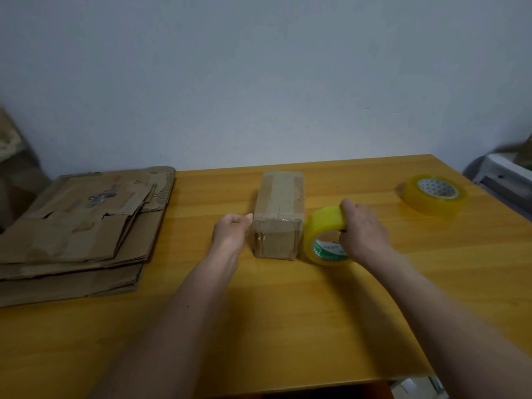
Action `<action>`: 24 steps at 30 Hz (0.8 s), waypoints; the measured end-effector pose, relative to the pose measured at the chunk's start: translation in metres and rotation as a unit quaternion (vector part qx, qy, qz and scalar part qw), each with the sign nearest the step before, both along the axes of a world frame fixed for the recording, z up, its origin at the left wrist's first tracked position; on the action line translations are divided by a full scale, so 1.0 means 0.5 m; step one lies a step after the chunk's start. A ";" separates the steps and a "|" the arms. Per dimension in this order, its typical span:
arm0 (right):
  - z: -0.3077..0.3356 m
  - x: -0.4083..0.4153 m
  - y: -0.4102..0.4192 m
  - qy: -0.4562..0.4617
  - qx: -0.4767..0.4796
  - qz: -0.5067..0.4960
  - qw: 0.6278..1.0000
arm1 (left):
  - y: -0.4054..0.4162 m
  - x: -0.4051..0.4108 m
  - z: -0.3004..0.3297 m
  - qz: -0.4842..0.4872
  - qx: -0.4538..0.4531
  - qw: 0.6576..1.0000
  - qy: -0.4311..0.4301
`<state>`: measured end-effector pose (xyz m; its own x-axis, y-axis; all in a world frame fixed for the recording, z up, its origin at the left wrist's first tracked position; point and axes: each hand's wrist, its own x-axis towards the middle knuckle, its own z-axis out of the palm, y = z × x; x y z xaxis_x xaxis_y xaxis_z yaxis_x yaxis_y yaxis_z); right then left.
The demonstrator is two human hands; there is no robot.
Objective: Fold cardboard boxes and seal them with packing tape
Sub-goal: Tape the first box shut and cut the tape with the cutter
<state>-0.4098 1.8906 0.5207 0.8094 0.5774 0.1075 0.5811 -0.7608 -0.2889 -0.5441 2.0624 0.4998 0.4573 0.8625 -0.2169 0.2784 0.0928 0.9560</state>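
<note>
A small closed cardboard box (277,214) stands on the desk (316,326) near the middle of its far edge, its long side running away from the person. Tape strips run along its top and down its near end. The left hand (230,230) is at the box's left side near the top near corner; its fingers are curled and the thumb tip touches the cardboard, though the blur makes it hard to tell whether the fingers actually grip anything. The right hand (364,228) holds a yellow tape roll (324,236) standing on edge just beside the box's right side, touching or nearly touching it. The fingers are wrapped over the top of the roll and the thumb sits at its core opening. A second tape roll (434,194) lies flat near the far right corner of the desk, well apart from the box. A stack of flattened cardboard sheets (83,228) covers the left side of the desk, reaching its far left corner and overhanging the left edge. Behind the desk is a plain pale wall (259,76).
</note>
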 end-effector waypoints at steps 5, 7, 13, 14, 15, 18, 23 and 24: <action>0.009 -0.004 0.005 -0.007 -0.004 -0.001 1.000 | -0.004 0.006 -0.005 0.022 0.103 0.994 0.032; 0.013 -0.010 0.006 -0.002 -0.003 0.004 1.000 | -0.010 -0.001 0.006 0.029 0.243 0.968 0.057; 0.020 -0.032 0.018 0.039 0.022 0.027 0.999 | -0.020 -0.007 0.064 -0.106 0.424 0.881 0.180; 0.021 -0.034 0.020 0.051 0.026 0.048 0.997 | -0.019 0.001 0.075 -0.130 0.421 0.872 0.212; 0.024 -0.036 0.021 0.080 0.029 0.076 0.994 | -0.022 0.011 0.085 -0.151 0.418 0.863 0.241; 0.029 -0.042 0.013 0.302 0.091 0.147 0.937 | -0.031 0.049 0.091 -0.188 0.442 0.812 0.333; 0.029 -0.039 -0.024 0.513 0.098 0.204 0.828 | -0.005 0.075 0.105 -0.303 0.470 0.737 0.379; 0.028 -0.031 -0.029 0.550 0.113 0.208 0.801 | 0.002 0.073 0.108 -0.320 0.472 0.729 0.379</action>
<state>-0.4253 1.8760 0.5348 0.2289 0.8882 -0.3983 0.0703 -0.4232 -0.9033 -0.5074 2.0635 0.5536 0.8888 0.4537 -0.0655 0.4573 -0.8873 0.0595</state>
